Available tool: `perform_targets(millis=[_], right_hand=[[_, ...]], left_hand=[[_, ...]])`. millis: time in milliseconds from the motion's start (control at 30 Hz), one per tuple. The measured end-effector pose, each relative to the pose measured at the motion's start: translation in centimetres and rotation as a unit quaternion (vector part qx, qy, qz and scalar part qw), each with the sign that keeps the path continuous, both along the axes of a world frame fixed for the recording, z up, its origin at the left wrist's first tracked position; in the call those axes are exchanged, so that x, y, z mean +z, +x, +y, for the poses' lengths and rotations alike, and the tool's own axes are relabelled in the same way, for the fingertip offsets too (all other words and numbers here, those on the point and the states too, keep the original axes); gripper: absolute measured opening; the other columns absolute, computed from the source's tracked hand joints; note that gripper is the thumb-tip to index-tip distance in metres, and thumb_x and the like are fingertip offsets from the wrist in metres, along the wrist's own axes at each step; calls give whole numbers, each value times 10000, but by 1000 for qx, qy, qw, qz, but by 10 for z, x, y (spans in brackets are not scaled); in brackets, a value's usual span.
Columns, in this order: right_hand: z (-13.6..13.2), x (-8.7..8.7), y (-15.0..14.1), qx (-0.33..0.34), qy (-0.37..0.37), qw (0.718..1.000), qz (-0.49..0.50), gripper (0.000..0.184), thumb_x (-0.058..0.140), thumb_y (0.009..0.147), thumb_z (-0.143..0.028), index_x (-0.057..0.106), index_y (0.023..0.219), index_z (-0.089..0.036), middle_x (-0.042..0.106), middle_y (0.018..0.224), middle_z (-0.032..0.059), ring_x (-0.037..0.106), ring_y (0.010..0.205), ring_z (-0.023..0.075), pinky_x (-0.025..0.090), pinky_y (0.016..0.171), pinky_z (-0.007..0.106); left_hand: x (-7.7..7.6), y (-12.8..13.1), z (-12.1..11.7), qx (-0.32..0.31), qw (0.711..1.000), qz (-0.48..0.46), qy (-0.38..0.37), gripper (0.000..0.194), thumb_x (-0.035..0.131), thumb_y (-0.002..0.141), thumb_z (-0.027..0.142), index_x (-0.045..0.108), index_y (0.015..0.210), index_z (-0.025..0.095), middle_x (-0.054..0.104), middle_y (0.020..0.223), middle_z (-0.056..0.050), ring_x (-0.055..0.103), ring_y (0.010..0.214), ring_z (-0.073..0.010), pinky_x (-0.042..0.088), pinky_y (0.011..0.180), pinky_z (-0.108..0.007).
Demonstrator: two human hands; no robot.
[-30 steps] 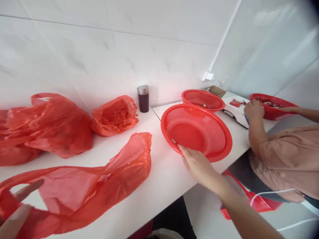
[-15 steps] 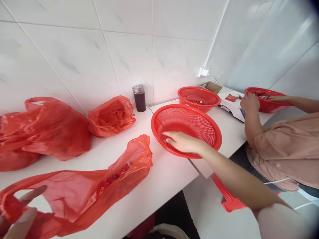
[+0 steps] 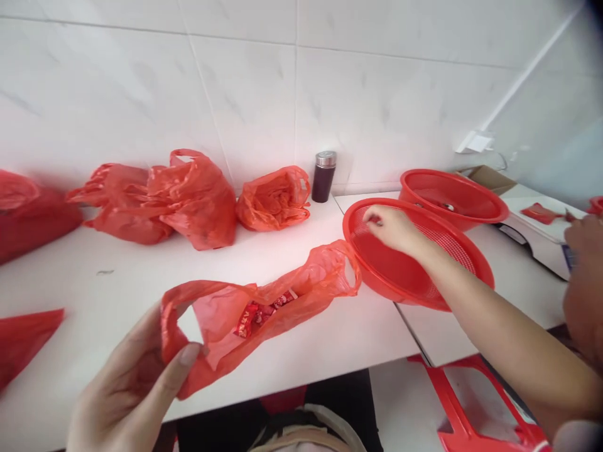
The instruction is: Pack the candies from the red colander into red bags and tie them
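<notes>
My left hand (image 3: 141,376) grips one handle of a red plastic bag (image 3: 311,295), thumb and fingers closed round the plastic. The bag lies stretched along the table with its mouth open. Inside it show several small red wrapped packets (image 3: 264,314). My right hand (image 3: 391,227) is over the near red mesh basket (image 3: 419,292), within its rim. Its fingers are curled in a pinch, and a small dark-red spot shows between them, too small to name. The part of the basket's floor that I can see looks bare.
Several filled red bags (image 3: 202,207) stand along the tiled wall beside a dark flask (image 3: 324,179). A second red basket (image 3: 456,194) is behind the near one. At right, a co-worker's hand (image 3: 584,242) is by a white scale (image 3: 532,235). A red stool (image 3: 455,402) stands below.
My view has swung left. My left hand has drawn the bag's handle up and in, opening its mouth. My right hand has gone from flat fingers at the basket's near side to a pinch farther back.
</notes>
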State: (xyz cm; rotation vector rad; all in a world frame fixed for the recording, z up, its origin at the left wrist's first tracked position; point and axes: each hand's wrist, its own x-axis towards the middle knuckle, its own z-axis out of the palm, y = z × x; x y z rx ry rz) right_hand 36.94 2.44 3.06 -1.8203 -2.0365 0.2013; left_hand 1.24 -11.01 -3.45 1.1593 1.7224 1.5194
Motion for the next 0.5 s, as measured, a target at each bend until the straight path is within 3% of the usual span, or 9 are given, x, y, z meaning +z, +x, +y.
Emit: perform_targets(millis=[67, 133, 200, 233, 367, 500], right_hand=[[-9, 1, -31, 39, 37, 995, 80, 195, 481, 883, -279, 619, 1005, -216, 681, 939, 51, 645, 791, 189, 524, 756, 342], [-30, 5, -64, 171, 24, 974, 145, 178, 492, 899, -286, 614, 1023, -249, 680, 945, 17, 652, 807, 177, 538, 757, 323], [-48, 3, -95, 329, -35, 935, 128, 184, 479, 917, -230, 633, 1001, -286, 678, 1001, -11, 651, 890, 164, 536, 801, 283], [-53, -1, -106, 356, -56, 929, 88, 254, 436, 931, -180, 634, 1035, -302, 674, 1041, -5, 647, 935, 168, 531, 813, 278], [-41, -33, -115, 290, -62, 949, -105, 409, 385, 874, -45, 645, 1099, -266, 686, 956, 76, 662, 900, 249, 517, 680, 351], [-24, -49, -91, 271, -138, 939, -163, 354, 453, 820, -30, 682, 985, -243, 693, 800, 71, 669, 764, 247, 494, 641, 362]], left_hand=[[2, 8, 0, -3, 1000, -27, 10, 683, 810, 621, 414, 620, 1273, 341, 742, 882, -6, 675, 683, -186, 565, 534, -206], [6, 19, 0, -12, 999, -43, 30, 667, 795, 656, 394, 601, 1292, 347, 738, 980, -11, 677, 739, -186, 568, 574, -207], [12, 29, -2, -27, 998, -55, 33, 663, 783, 672, 384, 591, 1304, 341, 733, 1021, -20, 684, 785, -207, 581, 602, -235], [15, 33, -4, -25, 998, -57, 32, 652, 774, 680, 383, 593, 1304, 333, 728, 1045, -23, 686, 839, -225, 592, 655, -259], [22, 33, -9, 38, 998, -21, 50, 558, 723, 723, 371, 628, 1268, 295, 680, 1199, -13, 604, 1138, -282, 508, 977, -338], [21, 24, -11, 43, 998, -29, 46, 553, 737, 707, 361, 641, 1246, 279, 713, 1105, -9, 656, 1019, -239, 562, 819, -223]])
